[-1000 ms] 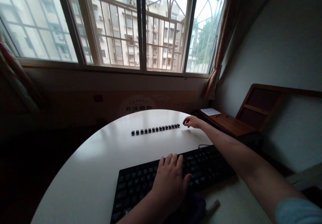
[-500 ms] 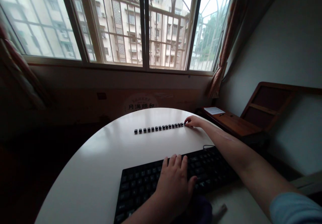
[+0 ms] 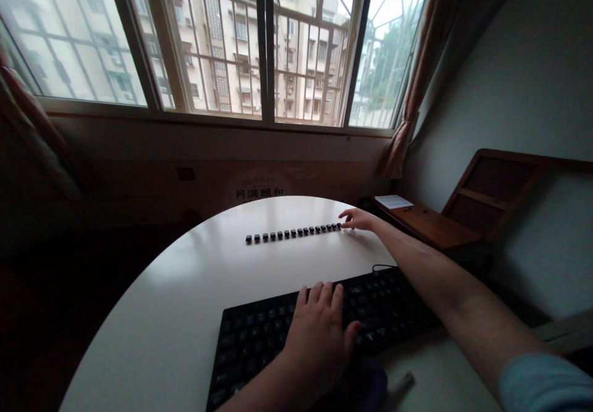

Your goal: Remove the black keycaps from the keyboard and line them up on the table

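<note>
Several small black keycaps (image 3: pixel 293 233) stand in a straight row across the far part of the white round table (image 3: pixel 185 288). At the row's right end is my right hand (image 3: pixel 356 219), its thumb and forefinger apart beside the last keycap (image 3: pixel 338 226). Nothing shows between those fingers. My left hand (image 3: pixel 317 322) lies flat on a black keyboard (image 3: pixel 259 325), fingers stretched out and thumb spread to the right. The forearm and hand cover part of its keys.
A dark purple thing (image 3: pixel 370 381) and a short stick-like object (image 3: pixel 401 387) lie near the keyboard's front edge. The keyboard's cable (image 3: pixel 382 268) loops behind it. To the right stands a brown wooden table (image 3: pixel 430 223) with a paper (image 3: pixel 393 202) on it.
My right hand has set a keycap down at the right end of the row and its fingers have opened. My left hand stays on the keyboard. The view has shifted slightly.
</note>
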Demonstrator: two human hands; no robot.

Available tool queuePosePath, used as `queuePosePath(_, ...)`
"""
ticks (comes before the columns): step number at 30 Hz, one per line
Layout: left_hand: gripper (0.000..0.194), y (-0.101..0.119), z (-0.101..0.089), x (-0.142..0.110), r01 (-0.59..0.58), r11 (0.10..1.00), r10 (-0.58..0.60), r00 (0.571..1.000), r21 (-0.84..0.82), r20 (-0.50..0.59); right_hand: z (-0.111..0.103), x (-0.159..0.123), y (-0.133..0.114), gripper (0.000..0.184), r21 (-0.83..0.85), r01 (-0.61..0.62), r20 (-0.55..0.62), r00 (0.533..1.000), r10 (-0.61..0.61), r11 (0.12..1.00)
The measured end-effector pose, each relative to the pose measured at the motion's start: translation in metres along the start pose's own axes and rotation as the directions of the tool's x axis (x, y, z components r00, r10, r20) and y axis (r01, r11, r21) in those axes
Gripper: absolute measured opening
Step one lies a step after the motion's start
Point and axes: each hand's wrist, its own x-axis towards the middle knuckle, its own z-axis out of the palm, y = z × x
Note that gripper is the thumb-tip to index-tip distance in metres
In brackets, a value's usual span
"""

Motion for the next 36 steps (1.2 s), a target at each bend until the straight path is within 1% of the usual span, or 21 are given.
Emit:
queuePosePath(2,0.06,0.001,-0.002,0.0,-0.001,1.0,0.001,1.0,0.002,0.002,-0.012,-0.007,-0.01,0.029,0.028,0.027,-0.148,0.989,-0.023,0.999)
queuePosePath(3,0.06,0.001,-0.003,0.001,0.0,1.0,0.0,1.0,0.004,0.005,-0.018,-0.013,-0.016,0.032,0.044,0.044,-0.232,0.972,-0.033,0.998)
queuePosePath(5,0.06,0.002,-0.005,0.002,0.004,1.0,-0.004,1.0,0.008,0.017,-0.033,-0.033,-0.025,0.048,0.079,0.084,-0.38,0.924,-0.048,0.993)
queuePosePath(6,0.06,0.002,-0.006,0.002,0.005,1.0,-0.006,1.0,0.01,0.026,-0.039,-0.047,-0.029,0.055,0.099,0.109,-0.431,0.901,-0.056,0.989)
queuePosePath(8,0.06,0.003,-0.008,0.003,0.008,1.0,-0.009,0.999,0.017,0.036,-0.049,-0.082,-0.033,0.066,0.139,0.173,-0.484,0.871,-0.086,0.975)
queuePosePath(9,0.06,0.003,-0.009,0.003,0.009,1.0,-0.01,0.999,0.021,0.039,-0.052,-0.103,-0.034,0.069,0.197,0.229,-0.486,0.867,-0.108,0.953)
queuePosePath(10,0.06,0.003,-0.009,0.003,0.009,1.0,-0.01,0.999,0.025,0.041,-0.054,-0.124,-0.035,0.072,0.273,0.242,-0.477,0.875,-0.087,0.931)
queuePosePath(11,0.06,0.003,-0.01,0.003,0.009,1.0,-0.01,0.999,0.03,0.042,-0.053,-0.144,-0.036,0.075,0.372,0.216,-0.416,0.908,-0.046,0.903)
queuePosePath(12,0.059,0.003,-0.01,0.003,0.009,0.999,-0.011,0.999,0.033,0.041,-0.051,-0.163,-0.037,0.076,0.468,0.168,-0.326,0.945,-0.007,0.867)
queuePosePath(13,0.059,0.003,-0.01,0.003,0.009,0.999,-0.01,0.999,0.036,0.04,-0.047,-0.179,-0.039,0.076,0.552,0.118,-0.248,0.968,0.027,0.825)
queuePosePath(15,0.058,0.004,-0.011,0.003,0.007,0.999,-0.009,0.999,0.041,0.041,-0.038,-0.202,-0.043,0.066,0.656,0.044,-0.161,0.983,0.083,0.753)
queuePosePath(16,0.058,0.004,-0.011,0.004,0.007,0.999,-0.009,0.999,0.044,0.04,-0.032,-0.209,-0.046,0.059,0.679,0.032,-0.148,0.985,0.094,0.734)
queuePosePath(17,0.058,0.004,-0.012,0.004,0.007,0.999,-0.009,0.999,0.047,0.038,-0.026,-0.213,-0.048,0.055,0.692,0.036,-0.151,0.984,0.096,0.721)
queuePosePath(20,0.057,0.004,-0.012,0.004,0.013,0.999,-0.015,0.999,0.053,0.034,-0.01,-0.213,-0.049,0.052,0.725,0.077,-0.187,0.978,0.088,0.684)
queuePosePath(23,0.059,0.003,-0.011,0.005,0.009,0.998,-0.011,0.999,0.057,0.03,0.003,-0.208,-0.041,0.037,0.779,0.074,-0.204,0.969,0.14,0.623)
queuePosePath(25,0.059,0.002,-0.01,0.005,0.005,0.998,-0.007,1.0,0.057,0.031,0.01,-0.206,-0.035,0.031,0.798,0.063,-0.2,0.966,0.165,0.599)
queuePosePath(30,0.059,0.0,-0.008,0.006,-0.001,0.997,-0.002,0.999,0.072,0.035,0.018,-0.205,-0.028,0.029,0.786,0.052,-0.217,0.956,0.197,0.616)
queuePosePath(33,0.058,0.0,-0.007,0.005,-0.006,0.996,0.003,0.999,0.093,0.032,0.018,-0.204,-0.03,0.029,0.787,0.008,-0.201,0.948,0.245,0.617)
queuePosePath(36,0.058,-0.001,-0.007,0.005,-0.012,0.995,0.01,1.0,0.098,0.022,0.016,-0.201,-0.033,0.028,0.753,-0.038,-0.175,0.951,0.256,0.656)
